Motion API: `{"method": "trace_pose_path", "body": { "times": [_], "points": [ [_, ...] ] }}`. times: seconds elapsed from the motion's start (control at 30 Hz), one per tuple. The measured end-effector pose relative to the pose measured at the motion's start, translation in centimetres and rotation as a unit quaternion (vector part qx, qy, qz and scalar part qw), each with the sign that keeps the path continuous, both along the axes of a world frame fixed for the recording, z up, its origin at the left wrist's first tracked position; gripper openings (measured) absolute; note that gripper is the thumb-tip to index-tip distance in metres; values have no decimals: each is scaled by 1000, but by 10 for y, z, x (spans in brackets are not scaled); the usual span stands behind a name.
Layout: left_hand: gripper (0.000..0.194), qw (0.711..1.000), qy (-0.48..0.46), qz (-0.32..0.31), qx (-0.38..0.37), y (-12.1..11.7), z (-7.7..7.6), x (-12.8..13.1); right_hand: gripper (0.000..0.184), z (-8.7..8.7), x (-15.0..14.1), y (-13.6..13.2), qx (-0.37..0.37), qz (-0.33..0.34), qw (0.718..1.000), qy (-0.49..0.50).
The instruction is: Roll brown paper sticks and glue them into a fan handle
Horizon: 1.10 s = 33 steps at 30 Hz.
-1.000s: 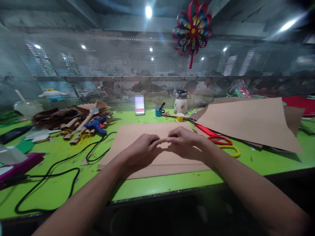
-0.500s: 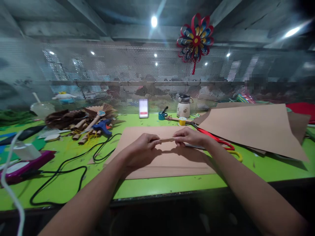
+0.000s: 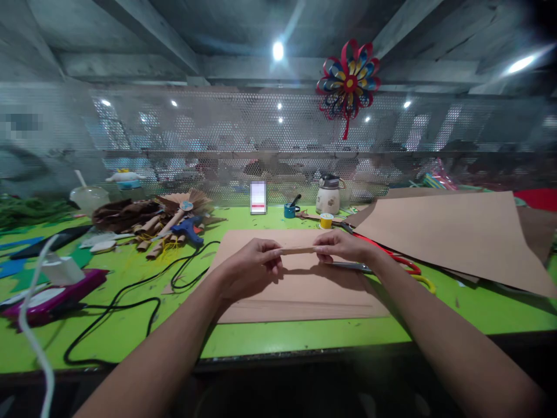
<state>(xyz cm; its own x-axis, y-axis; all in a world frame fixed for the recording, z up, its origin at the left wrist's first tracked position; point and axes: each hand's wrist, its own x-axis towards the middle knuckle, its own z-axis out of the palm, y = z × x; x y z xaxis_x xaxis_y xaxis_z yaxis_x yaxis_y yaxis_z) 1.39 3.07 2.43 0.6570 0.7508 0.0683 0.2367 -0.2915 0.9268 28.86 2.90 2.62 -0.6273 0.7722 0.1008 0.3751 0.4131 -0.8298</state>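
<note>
1. Blue glue gun [image 3: 188,230] on table [image 3: 278,343], left of paper stack [image 3: 300,290].
2. Left hand [image 3: 252,261]: fingertips pinched on strip's left end.
3. Brown paper strip [image 3: 298,250]: above stack, between hands; narrow, roughly level, looks folded or layered, can't tell which. Step seems to be handling strip by its ends; next move likely calls for light, even pressure.
4. Right hand [image 3: 343,246]: clamped on right end, hands apart.
5. Red-handled scissors [image 3: 411,265] beside large brown sheets [image 3: 448,238].
</note>
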Motion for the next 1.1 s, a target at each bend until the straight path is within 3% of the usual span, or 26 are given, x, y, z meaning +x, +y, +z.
{"method": "trace_pose_path", "body": {
  "times": [0.07, 0.17, 0.27, 0.33, 0.47, 0.63, 0.77, 0.87, 0.97, 1.1],
  "points": [
    [28, 997, 29, 39, 56, -5, -4, 2, 36, -1, -1, -1, 21, -10, 999, -39],
    [19, 972, 64, 105, 199, -14, -13, 5, 33, -3, -5, -2, 90, -38, 988, -121],
    [14, 955, 65, 117, 265, -18, -15, 7, 33, -6, -10, -2, 116, -62, 978, -164],
    [16, 965, 70, 104, 231, -15, -12, 7, 34, -7, -12, -2, 113, -68, 979, -157],
    [26, 994, 18, 75, 79, -3, -1, 5, 40, -4, -12, -5, 92, -58, 988, -110],
    [32, 997, -63, -1, -36, 5, 0, -3, 46, 2, -8, -6, 32, -6, 998, -56],
    [33, 994, -97, -5, -57, 8, -5, -6, 49, 0, -4, -4, -22, 33, 999, -6],
    [30, 986, -151, 45, -54, 4, -4, -3, 46, -1, -8, -5, -26, 16, 999, 27],
    [42, 974, -198, 58, -90, -6, -1, 1, 42, -3, -21, -9, -40, -9, 997, 65],
    [57, 961, -245, 51, -121, -17, -1, 10, 33, -13, -45, -25, -157, -3, 977, 146]
  ]
}}
